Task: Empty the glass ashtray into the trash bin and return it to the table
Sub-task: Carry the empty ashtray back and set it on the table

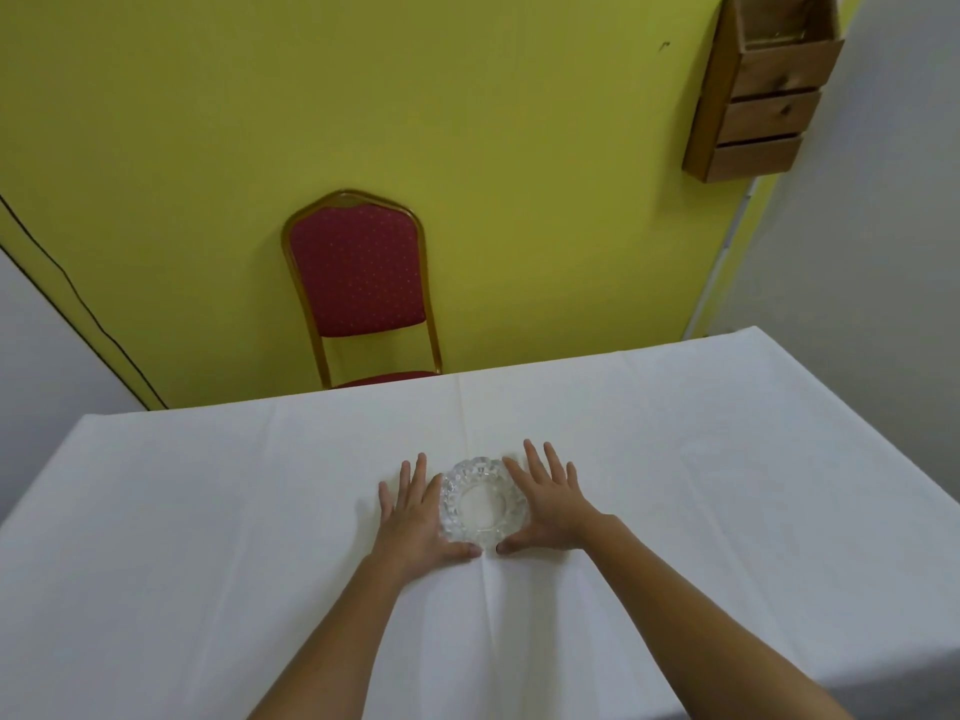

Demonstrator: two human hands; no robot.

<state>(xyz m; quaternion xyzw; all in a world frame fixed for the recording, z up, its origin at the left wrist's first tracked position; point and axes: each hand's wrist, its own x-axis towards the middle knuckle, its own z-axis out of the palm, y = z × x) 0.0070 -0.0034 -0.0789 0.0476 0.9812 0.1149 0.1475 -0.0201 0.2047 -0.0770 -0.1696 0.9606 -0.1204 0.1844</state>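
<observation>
A round clear glass ashtray (481,504) with a scalloped rim sits on the white tablecloth of the table (208,511), near the middle. Its bowl looks empty. My left hand (415,517) lies flat against its left side, fingers spread, thumb curving under the near rim. My right hand (548,504) lies flat against its right side in the same way. Both hands touch the ashtray's edge but do not lift it. No trash bin is in view.
A red padded chair (358,272) with a gold frame stands behind the table's far edge, against a yellow wall. A wooden wall rack (763,90) hangs at the upper right. A black cable (83,309) runs down the wall at left.
</observation>
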